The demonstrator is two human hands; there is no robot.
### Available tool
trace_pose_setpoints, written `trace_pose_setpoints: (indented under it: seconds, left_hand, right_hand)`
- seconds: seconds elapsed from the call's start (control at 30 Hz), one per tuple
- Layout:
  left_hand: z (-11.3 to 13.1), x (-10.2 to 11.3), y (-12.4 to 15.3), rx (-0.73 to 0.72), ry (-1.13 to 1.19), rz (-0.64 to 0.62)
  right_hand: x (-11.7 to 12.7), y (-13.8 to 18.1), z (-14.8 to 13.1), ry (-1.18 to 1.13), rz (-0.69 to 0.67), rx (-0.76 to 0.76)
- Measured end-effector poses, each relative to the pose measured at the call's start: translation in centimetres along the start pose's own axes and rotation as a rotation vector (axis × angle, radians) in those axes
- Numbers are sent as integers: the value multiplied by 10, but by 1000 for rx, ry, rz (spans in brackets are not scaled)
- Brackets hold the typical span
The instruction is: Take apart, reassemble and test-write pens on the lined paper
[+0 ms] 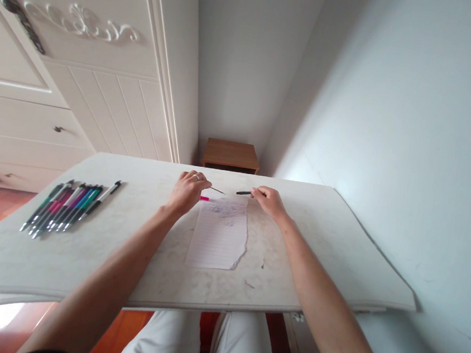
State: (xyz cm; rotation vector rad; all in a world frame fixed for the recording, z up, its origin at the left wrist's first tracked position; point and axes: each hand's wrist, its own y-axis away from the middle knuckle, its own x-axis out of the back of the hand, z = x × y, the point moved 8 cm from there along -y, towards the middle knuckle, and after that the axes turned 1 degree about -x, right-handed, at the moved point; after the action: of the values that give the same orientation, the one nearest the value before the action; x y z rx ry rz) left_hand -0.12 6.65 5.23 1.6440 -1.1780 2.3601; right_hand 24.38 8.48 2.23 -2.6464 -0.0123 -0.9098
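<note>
In our left hand (187,193), the thumb and fingers were pinched together on one end of a thin, dark, straight rod (218,190), its free end pointing right above the paper's far edge. Our right hand (270,201) had its fingertips closed round a short black cylindrical piece (243,192), apart from the rod. Just beside our left fingers was a bright pink cylindrical piece (204,198); whether we gripped it, we could not tell. We judged the rod light, slim and easily bent, best taken near its end; the black piece looked stiff, smooth and a little slippery, better held round its middle. Below lay the scribbled, torn-edged white lined paper (217,239), soft and easily ripped, on the smudged white tabletop (319,213).
</note>
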Motion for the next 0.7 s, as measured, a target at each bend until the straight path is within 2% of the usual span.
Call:
trace_pose_setpoints:
  seconds: [0.13,0.5,0.7]
  left_hand:
    - [0,3,0,9,28,1]
    - [3,4,0,-15,8,3]
    - [0,3,2,0,33,36]
  right_hand:
    - [-4,2,-10,33,-26,110]
    - [-14,0,-1,90,-120,157]
    - [-15,2,-6,101,-92,168]
